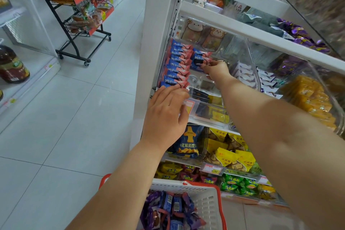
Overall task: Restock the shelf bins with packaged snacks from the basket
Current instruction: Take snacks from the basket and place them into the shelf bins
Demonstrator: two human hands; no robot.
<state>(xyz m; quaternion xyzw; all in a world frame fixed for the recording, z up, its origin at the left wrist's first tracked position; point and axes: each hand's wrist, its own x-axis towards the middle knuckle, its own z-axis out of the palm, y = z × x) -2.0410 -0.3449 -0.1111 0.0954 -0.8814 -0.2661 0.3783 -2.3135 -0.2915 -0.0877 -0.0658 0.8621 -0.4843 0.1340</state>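
Observation:
A clear plastic shelf bin (pixel 250 50) holds a neat row of blue-and-pink snack packets (pixel 177 65) along its left side. A second, shorter row of packets (pixel 200 56) lies deeper in the bin. My right hand (pixel 216 70) reaches into the bin and pinches a packet at the front of that second row. My left hand (pixel 166 114) is spread flat, its straight fingers touching the front end of the left row. Below, a white basket with a red rim (pixel 211 198) holds several blue and purple snack packets (pixel 173 209).
Neighbouring bins hold white, purple and orange packets (pixel 309 99). Lower shelves carry yellow snack bags (pixel 229 153) and green ones. A black wheeled rack (pixel 78 24) with orange goods stands across the tiled aisle. A brown bottle (pixel 13 65) sits on a low shelf at left.

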